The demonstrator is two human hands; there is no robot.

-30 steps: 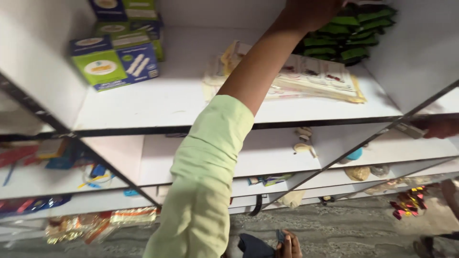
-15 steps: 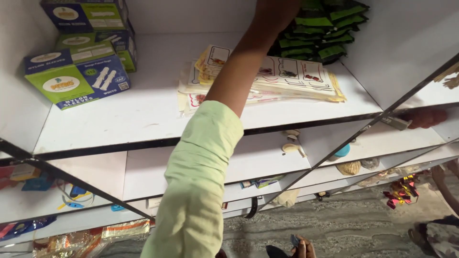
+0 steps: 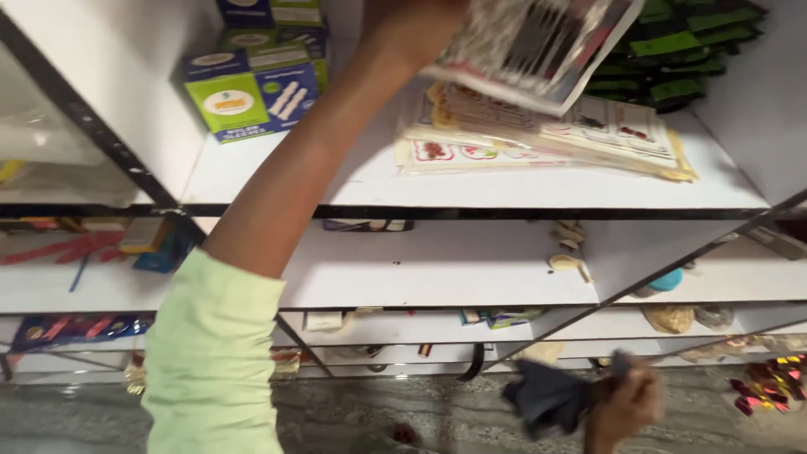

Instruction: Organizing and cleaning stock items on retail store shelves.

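My left hand (image 3: 416,29) is at the top centre of the frame, at the end of my raised arm in its pale green sleeve (image 3: 210,361). Its fingers are clamped on a flat printed packet (image 3: 538,46), grey and white with a red edge, held tilted above the top shelf (image 3: 353,181). Half a second ago that hand reached deeper toward the back of the shelf and no packet showed in it; now the packet is lifted clear, just above the stack of flat card sheets (image 3: 546,139) that lies in the middle of the shelf.

My right hand (image 3: 626,408) is at the lower right of the frame, blurred, closed around a dark blue cloth (image 3: 546,399) that hangs to its left. In the earlier frames this hand and cloth were barely in view at the bottom edge.

At the upper left of the frame, green and blue boxes (image 3: 252,92) stand on the same shelf, well apart from the packet. At the upper right, a pile of dark green packets (image 3: 689,50) sits toward the back corner, just beside the packet I hold. The view has shifted, so the boxes now sit further right than before. Lower shelves (image 3: 437,269) hold small, indistinct items.
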